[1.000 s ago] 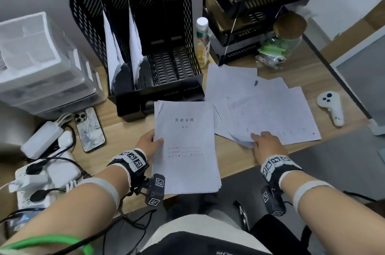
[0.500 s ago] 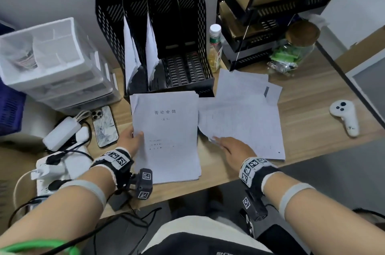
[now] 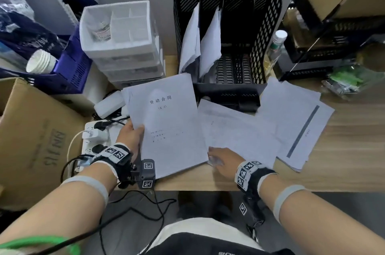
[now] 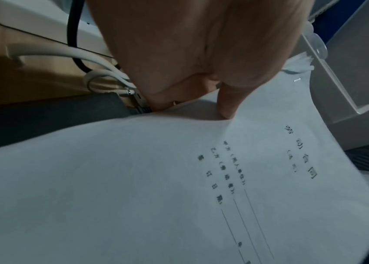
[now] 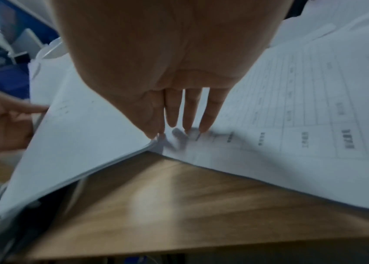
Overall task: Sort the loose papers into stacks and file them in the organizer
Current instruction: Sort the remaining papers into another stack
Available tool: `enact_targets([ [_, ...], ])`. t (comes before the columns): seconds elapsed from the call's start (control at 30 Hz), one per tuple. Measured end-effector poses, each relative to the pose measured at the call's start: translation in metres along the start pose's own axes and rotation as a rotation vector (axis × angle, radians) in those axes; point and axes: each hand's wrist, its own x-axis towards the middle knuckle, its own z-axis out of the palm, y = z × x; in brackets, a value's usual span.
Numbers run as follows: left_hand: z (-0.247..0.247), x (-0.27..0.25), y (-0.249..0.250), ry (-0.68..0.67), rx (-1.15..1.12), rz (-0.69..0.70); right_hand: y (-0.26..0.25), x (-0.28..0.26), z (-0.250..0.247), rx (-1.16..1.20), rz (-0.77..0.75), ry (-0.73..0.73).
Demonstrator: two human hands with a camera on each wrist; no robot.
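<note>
Left hand [image 3: 131, 136] pinches the white stapled paper stack with the printed title page [image 3: 168, 123] by its left edge, thumb on top, lifted over the wooden desk [image 3: 343, 171] edge just before the black mesh file organizer [image 3: 268, 32]. Right hand [image 3: 225, 161], fingers straight, presses the loose white ruled sheets [image 3: 239, 136] beside it.
</note>
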Motion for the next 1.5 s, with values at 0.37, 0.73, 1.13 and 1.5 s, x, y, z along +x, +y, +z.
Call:
enact_targets([
  [0.37,0.02,-0.004,0.006,-0.2,-0.003,-0.068,0.06,-0.019,-0.02,-0.21,0.512,0.11],
  [0.73,0.082,0.023,-0.032,-0.277,0.389,-0.172,0.117,-0.059,-0.034,0.024,0.786,0.264],
  [1.13,0.111,0.042,-0.051,-0.292,0.528,-0.225,0.136,-0.094,-0.028,-0.021,0.974,0.183],
  [1.5,0.12,-0.001,-0.046,-0.302,0.453,-0.179,0.125,-0.068,-0.026,-0.329,0.582,0.23],
])
